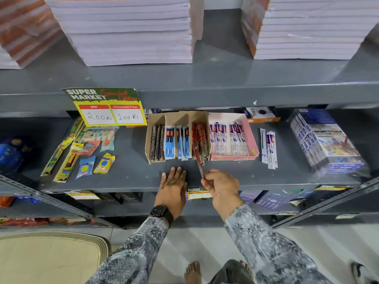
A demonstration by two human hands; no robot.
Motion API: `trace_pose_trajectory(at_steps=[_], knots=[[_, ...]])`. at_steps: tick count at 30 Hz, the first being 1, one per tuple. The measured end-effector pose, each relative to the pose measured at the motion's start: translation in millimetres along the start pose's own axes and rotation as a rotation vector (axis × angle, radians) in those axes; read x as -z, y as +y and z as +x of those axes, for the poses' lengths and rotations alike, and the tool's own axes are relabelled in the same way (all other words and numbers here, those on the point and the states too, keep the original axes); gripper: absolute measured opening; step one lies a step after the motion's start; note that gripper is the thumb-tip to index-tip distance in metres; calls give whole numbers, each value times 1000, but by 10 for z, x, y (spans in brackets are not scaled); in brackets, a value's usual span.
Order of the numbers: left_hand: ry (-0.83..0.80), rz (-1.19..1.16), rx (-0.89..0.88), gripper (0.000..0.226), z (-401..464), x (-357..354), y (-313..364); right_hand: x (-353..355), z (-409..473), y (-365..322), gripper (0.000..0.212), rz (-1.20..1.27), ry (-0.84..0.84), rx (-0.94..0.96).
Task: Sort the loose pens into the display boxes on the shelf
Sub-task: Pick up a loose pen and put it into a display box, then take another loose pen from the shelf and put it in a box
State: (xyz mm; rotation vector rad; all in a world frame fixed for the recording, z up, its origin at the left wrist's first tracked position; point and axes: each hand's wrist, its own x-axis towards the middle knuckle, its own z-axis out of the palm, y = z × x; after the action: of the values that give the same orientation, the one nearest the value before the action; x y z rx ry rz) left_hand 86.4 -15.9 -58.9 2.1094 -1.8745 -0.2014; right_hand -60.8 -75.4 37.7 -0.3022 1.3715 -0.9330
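— While my left hand (172, 184) lies flat on the shelf (225, 177) just in front of the brown divided box (176, 138), fingers together and holding nothing, what should it do?

— Stay put, close enough to steady the box if it slides, I'd say.

— And the red pen (198, 160)?

— Its far end pokes into the box's rightmost slot, among the other red pens (199, 138). My right hand (221, 186), front-right of the box, has thumb and fingertips pinched on its near end, wrist bent, forearm angling in from the right.

— How to finish well?

— Probably tilt it in line with that slot and slide it forward. Two loose white pens (269, 149) lie well right of the box, beyond the pink box (253, 144).
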Motion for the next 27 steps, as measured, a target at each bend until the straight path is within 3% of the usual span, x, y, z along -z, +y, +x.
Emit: trace_pose_trajectory(at_steps=[4,15,21,27], knots=[[0,-11,-1,62,3,1,2,89,-30,27,18,-6,-12,8],[-46,16,-3,50,14,50,11,-385,364,-150,36,-174,-50,341],[-76,136,-19,59,0,68,50,-58,396,189,29,-159,56,246],[-75,117,-33,58,1,61,22,-149,445,23,38,-177,-143,157]])
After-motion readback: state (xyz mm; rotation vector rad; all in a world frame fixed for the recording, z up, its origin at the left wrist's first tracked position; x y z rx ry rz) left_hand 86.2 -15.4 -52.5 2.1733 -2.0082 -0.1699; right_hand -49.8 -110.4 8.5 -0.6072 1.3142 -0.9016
